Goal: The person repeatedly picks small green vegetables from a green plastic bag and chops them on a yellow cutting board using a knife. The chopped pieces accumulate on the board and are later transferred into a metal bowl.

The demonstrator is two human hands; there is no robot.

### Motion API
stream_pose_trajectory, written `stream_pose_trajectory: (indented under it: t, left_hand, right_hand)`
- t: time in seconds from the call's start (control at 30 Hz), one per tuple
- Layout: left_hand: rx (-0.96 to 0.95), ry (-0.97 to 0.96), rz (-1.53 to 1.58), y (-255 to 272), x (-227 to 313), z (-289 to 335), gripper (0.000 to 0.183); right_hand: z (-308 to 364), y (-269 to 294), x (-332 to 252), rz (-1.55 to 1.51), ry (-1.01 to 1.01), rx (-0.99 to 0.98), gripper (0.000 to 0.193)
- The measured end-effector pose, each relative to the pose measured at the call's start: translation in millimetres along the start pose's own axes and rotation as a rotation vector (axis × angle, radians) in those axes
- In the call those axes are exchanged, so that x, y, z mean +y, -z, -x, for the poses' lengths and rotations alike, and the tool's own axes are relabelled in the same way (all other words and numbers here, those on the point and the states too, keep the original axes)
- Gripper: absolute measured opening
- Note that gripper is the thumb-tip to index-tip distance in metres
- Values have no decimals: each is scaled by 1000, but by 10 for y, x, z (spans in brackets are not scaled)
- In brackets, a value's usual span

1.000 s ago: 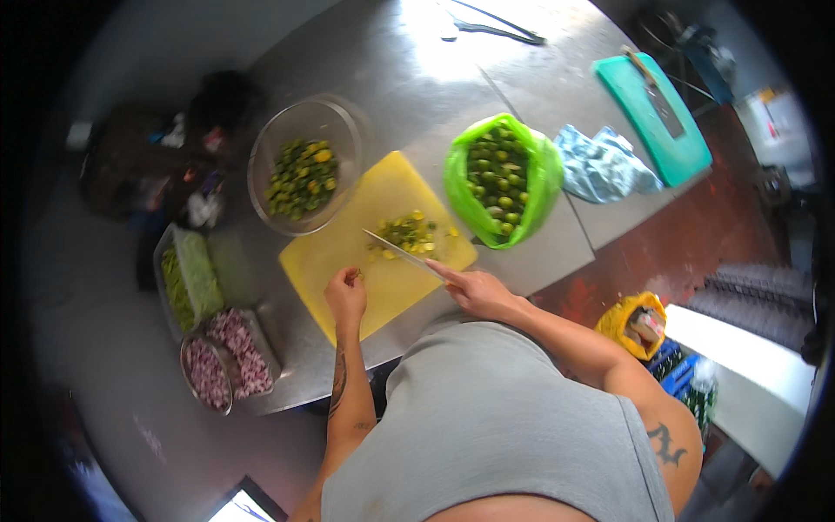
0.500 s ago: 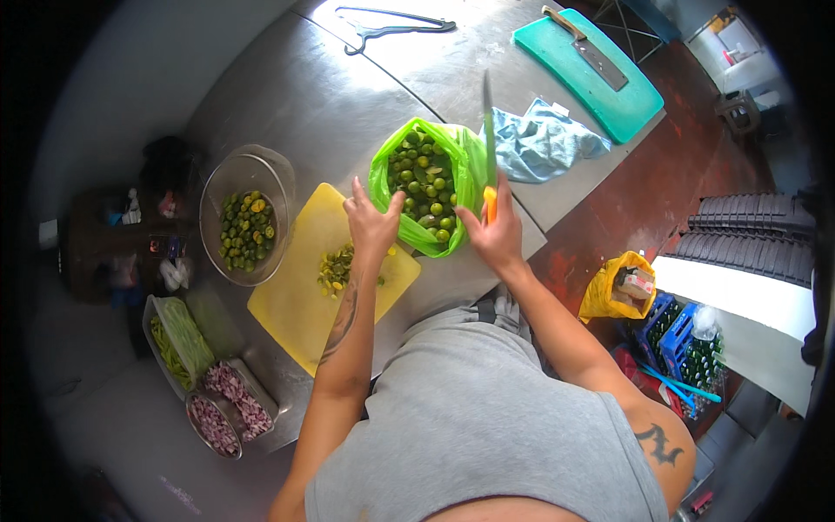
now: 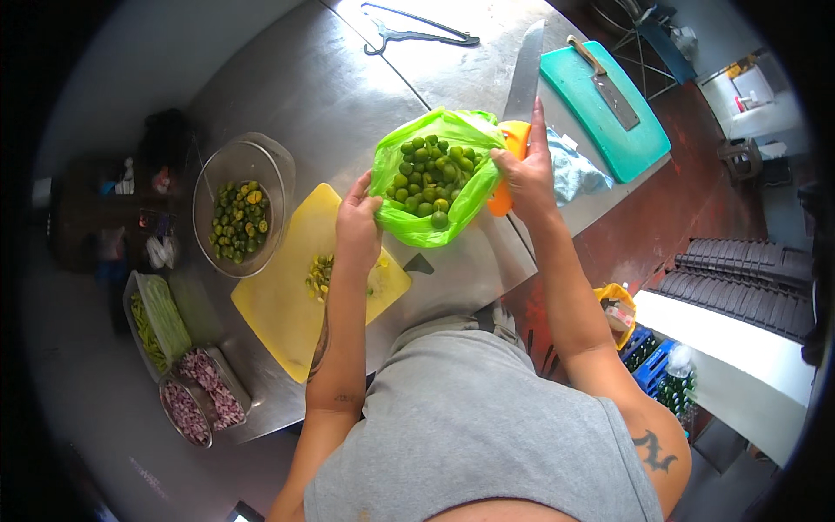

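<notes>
A bright green plastic bag [image 3: 474, 217] full of small green citrus fruits [image 3: 426, 178] is held up by both its sides, its mouth wide. My left hand [image 3: 357, 224] pinches the bag's left rim. My right hand [image 3: 529, 178] grips its right rim and also holds a knife [image 3: 525, 76] by its orange handle, blade pointing away from me. Below my left hand lies a yellow cutting board [image 3: 283, 300] with cut yellow-green pieces [image 3: 319, 277] on it. Left of the board, a clear bowl [image 3: 204, 187] contains cut citrus fruits [image 3: 239, 222].
A cleaver [image 3: 616, 100] lies on a teal board [image 3: 639, 152] at the far right, near a blue cloth [image 3: 578, 178]. A black hanger [image 3: 417, 36] lies at the back. Containers of chopped purple onion [image 3: 185, 413] and green vegetables [image 3: 148, 331] stand at the near left.
Both hands have taken hold of the bag's rim and lifted it; the fruits have shifted inside. The knife has moved right and turned, showing its broad blade.
</notes>
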State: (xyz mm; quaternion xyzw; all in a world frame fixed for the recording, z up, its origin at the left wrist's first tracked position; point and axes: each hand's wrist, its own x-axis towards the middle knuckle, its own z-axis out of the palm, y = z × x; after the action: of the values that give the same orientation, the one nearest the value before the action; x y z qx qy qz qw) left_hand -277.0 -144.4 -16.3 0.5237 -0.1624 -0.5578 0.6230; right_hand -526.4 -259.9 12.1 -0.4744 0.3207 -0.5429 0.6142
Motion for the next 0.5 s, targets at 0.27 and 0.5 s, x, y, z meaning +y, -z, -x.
stream_pose_trajectory:
  t: [0.27,0.5]
  left_hand:
    - [132,-22,-110,128,-411,56,55]
    - [130,-155,-356,149,-200,169,54]
  right_hand:
    - [105,208,400,294,-231,173,106]
    - [83,297,73,-106,-122,-35,106]
